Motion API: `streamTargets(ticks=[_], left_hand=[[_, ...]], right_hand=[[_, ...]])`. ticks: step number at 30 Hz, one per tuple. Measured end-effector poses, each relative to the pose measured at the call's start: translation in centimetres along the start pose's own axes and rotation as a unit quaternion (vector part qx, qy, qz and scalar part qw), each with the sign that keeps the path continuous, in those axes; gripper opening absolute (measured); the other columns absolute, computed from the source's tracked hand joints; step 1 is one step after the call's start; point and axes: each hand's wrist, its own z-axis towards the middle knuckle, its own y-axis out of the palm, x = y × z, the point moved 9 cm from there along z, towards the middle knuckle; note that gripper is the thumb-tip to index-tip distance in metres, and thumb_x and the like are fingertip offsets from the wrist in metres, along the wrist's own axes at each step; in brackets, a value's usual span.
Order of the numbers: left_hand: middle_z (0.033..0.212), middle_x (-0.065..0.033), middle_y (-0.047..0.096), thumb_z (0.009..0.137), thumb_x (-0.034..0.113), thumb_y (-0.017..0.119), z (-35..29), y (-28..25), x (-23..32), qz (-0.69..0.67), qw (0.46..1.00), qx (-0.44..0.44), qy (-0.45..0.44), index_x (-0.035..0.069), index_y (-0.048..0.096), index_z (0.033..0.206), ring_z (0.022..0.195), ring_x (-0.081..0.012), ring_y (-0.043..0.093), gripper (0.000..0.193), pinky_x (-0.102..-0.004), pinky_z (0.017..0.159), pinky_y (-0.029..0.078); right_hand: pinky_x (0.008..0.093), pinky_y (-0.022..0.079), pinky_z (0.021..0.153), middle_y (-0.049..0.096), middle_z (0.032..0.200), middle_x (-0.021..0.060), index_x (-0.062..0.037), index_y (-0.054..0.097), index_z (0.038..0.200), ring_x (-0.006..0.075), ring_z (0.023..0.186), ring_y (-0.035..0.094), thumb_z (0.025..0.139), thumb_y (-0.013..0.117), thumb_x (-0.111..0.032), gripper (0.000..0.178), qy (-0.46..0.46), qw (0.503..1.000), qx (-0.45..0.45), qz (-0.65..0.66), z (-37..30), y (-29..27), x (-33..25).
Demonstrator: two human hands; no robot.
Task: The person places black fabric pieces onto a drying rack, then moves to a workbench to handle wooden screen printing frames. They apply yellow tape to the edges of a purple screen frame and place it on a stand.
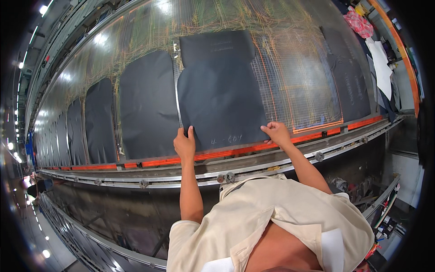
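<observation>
A large dark cut panel [222, 97] with handwritten chalk-like marks along its near edge lies in front of me on the long table. My left hand [185, 144] pinches its near left corner between thumb and fingers. At the near right corner, my right hand [276, 134] grips the same panel. Its far part overlaps another dark panel [215, 45], whose far end shows beyond it. Just to the left, a second dark panel [148, 106] lies flat, with a narrow shiny strip between the two.
More dark panels [99, 120] run in a row to the left. Criss-cross coloured lines cover the table surface [299, 77]. An orange strip and metal rail [204, 176] follow its near edge. A marked dark piece [351, 84], white sheet [379, 68] and pink plastic bag [359, 23] are at right.
</observation>
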Motion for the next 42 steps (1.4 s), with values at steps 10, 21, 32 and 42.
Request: streamTargets(ticks=[10, 21, 32, 42], left_hand=[[0.084, -0.0231, 0.07, 0.093, 0.04, 0.068, -0.9, -0.1, 0.7, 0.007, 0.999, -0.023, -0.03, 0.0, 0.065, 0.102, 0.083, -0.0433, 0.069, 0.041, -0.0489, 0.072, 0.053], [0.078, -0.0219, 0.068, 0.09, 0.038, 0.072, -1.1, -0.5, 0.8, -0.033, 0.999, 0.004, -0.031, -0.001, 0.064, 0.1, 0.072, -0.039, 0.066, 0.041, -0.0451, 0.065, 0.051], [0.093, -0.0201, 0.068, 0.09, 0.04, 0.072, -1.2, -0.3, 2.1, 0.072, 0.995, -0.034, -0.061, 0.002, 0.061, 0.118, 0.085, -0.0384, 0.065, 0.049, -0.0477, 0.076, 0.051], [0.147, -0.0282, 0.039, 0.092, 0.029, 0.067, -0.2, 1.4, 12.3, 0.062, 0.972, 0.016, 0.228, 0.006, 0.06, 0.128, 0.137, -0.0463, 0.038, 0.043, -0.0567, 0.11, 0.033]], right_hand=[[0.0288, 0.061, 0.054, 0.044, 0.06, -0.0064, -0.0058, 0.056, 0.079, 0.0031, 0.054, 0.044, 0.092, 0.071, -0.02, 0.024, -0.001, 1.0, 0.001, -0.013, -0.9, -0.4, -0.4], [0.0279, 0.06, 0.048, 0.049, 0.059, -0.0035, -0.0037, 0.056, 0.078, 0.0048, 0.052, 0.052, 0.09, 0.074, -0.02, 0.026, 0.023, 0.998, -0.037, -0.038, -0.3, -0.1, -0.5], [0.0284, 0.055, 0.049, 0.058, 0.056, 0.0012, -0.0051, 0.056, 0.075, 0.01, 0.052, 0.06, 0.088, 0.077, -0.03, 0.035, 0.063, 0.985, -0.049, -0.15, -1.0, -0.8, -1.7], [0.0371, 0.053, 0.073, 0.072, 0.081, 0.0104, -0.0034, 0.07, 0.108, 0.022, 0.077, 0.07, 0.089, 0.07, -0.034, 0.036, -0.251, 0.921, 0.131, -0.269, 12.2, -5.6, -18.0]])
